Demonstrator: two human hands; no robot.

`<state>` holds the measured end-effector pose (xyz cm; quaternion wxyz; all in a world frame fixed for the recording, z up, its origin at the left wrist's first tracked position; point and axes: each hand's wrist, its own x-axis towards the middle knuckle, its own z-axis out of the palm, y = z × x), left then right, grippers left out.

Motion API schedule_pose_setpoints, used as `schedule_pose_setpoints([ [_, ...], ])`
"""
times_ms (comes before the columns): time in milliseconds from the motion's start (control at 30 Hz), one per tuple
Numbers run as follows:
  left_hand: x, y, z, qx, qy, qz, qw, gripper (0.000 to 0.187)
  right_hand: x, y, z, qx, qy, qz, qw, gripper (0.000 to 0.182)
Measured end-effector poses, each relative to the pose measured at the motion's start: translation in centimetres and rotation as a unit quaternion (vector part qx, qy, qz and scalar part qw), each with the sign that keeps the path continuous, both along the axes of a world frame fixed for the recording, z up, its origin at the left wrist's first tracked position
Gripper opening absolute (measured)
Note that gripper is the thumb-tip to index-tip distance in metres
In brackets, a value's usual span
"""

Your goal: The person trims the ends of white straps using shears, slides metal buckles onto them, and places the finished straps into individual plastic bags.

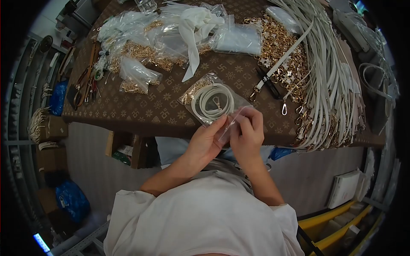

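A clear plastic bag [241, 102] lies at the front edge of the table, with a coiled pale strap [195, 101] and gold-coloured metal pieces in it. My left hand [205, 143] holds the bag's near edge, thumb on top and fingers beneath. On the right, my right hand [248, 132] has its fingers curled and pinched on the bag's open-looking end. A metal clasp [217, 102] shows inside the coil. My fingertips are close together, just below the coil.
Bags with gold-coloured chains [141, 51] cover the table's back left. Gold-coloured clasps [273, 51] and many pale straps [333, 64] lie at the right. Black-handled pliers [269, 83] rest right of my hands. A patterned brown cloth [149, 106] covers the table.
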<state>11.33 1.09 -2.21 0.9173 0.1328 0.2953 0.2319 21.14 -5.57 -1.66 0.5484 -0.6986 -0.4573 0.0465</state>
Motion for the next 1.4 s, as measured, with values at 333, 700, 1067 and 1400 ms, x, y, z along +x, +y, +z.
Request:
schedule_pose_setpoints([
  [333,-2.8,1.3,2.5,0.004,0.061,-0.049,0.997,0.032,5.1,-0.8,2.7,0.001,0.012,0.11,0.994,0.035],
  [700,-3.6,0.8,0.6,0.014,0.039,-0.082,0.996,0.032,4.4,0.6,2.2,-0.102,-0.16,0.255,0.948,0.035],
  [1067,-6.7,4.0,2.9,0.397,0.36,-0.176,0.826,0.024,2.3,0.7,-0.3,-0.064,-0.039,0.166,0.983,0.027],
  [1400,-0.4,9.2,-0.3,0.8,0.338,0.05,0.493,0.02,1.4,1.8,-1.1,-0.064,0.023,0.087,0.994,0.024],
])
